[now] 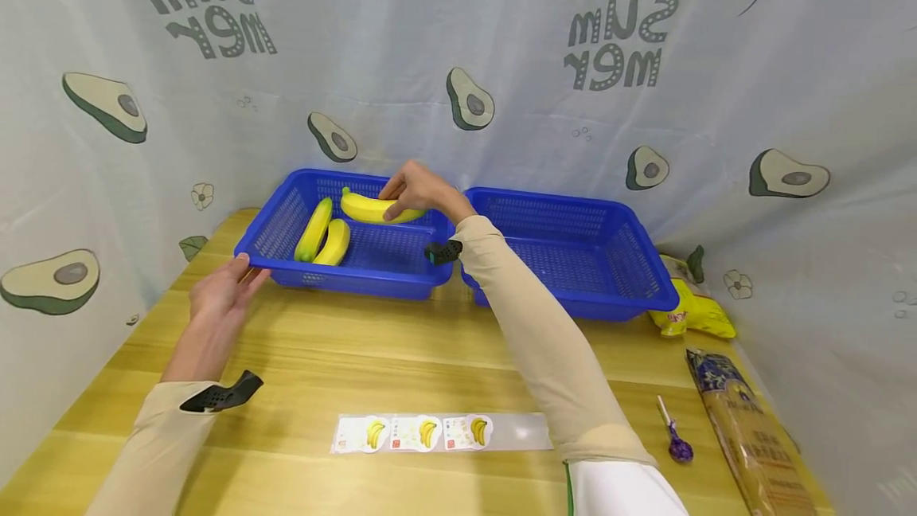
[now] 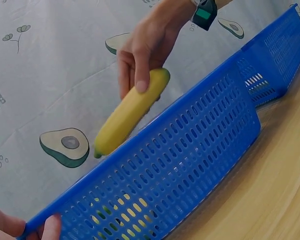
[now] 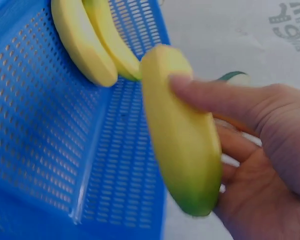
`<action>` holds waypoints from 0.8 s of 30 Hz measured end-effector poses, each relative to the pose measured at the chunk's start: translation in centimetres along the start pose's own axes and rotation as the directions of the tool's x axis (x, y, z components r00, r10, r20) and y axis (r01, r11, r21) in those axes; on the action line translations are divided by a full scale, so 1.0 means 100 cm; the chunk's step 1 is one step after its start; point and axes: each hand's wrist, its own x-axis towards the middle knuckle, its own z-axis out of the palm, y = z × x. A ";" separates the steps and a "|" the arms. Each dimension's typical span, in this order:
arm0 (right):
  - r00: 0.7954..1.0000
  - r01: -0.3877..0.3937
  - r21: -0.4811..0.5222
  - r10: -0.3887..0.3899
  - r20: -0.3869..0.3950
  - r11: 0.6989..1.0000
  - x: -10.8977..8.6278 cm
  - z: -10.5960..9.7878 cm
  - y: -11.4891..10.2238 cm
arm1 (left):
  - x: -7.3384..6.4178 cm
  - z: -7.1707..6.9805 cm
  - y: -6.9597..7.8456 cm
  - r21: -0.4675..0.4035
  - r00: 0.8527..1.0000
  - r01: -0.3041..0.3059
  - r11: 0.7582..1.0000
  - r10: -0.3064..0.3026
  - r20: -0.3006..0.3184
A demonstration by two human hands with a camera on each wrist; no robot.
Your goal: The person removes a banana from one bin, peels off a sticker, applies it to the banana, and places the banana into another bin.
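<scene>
My right hand [image 1: 418,186] pinches a yellow banana [image 1: 365,209] between thumb and fingers, over the left blue basket [image 1: 358,287]. In the right wrist view the held banana [image 3: 182,140] has a green tip. Two more bananas [image 1: 314,231] lie side by side in the left part of that basket. At its front left corner my left hand [image 1: 220,290] grips the rim; the left wrist view has its fingertips [image 2: 51,229] on the rim. That view puts the held banana [image 2: 130,117] above the basket's wall.
A second blue basket [image 1: 573,305] stands to the right. Beyond it are a yellow packet [image 1: 691,309], a long brown packet [image 1: 752,436] and a purple lollipop [image 1: 679,446]. A strip of banana stickers [image 1: 440,432] lies at the front of the wooden table [image 1: 358,349]. A printed curtain [image 1: 401,46] hangs behind.
</scene>
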 end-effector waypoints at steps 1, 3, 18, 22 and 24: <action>1.000 0.015 0.008 -0.015 0.005 1.000 -0.002 -0.002 -0.001 | -0.001 0.000 0.000 0.007 1.000 -0.003 1.000 0.003 0.000; 0.999 0.050 0.020 -0.050 0.017 0.999 -0.008 -0.006 -0.003 | -0.001 -0.001 0.001 0.018 1.000 -0.003 1.000 0.003 -0.007; 0.982 0.187 0.069 -0.188 0.010 0.980 -0.060 -0.023 0.013 | 0.001 -0.003 0.001 -0.029 1.000 0.031 0.999 -0.031 0.001; 0.982 0.191 0.044 -0.191 -0.008 0.981 -0.077 -0.027 0.024 | 0.000 -0.005 0.002 -0.046 0.999 0.042 0.998 -0.042 0.005; 0.981 0.195 0.049 -0.194 -0.013 0.980 -0.084 -0.029 0.029 | 0.000 -0.005 0.002 -0.047 0.999 0.045 0.998 -0.044 0.019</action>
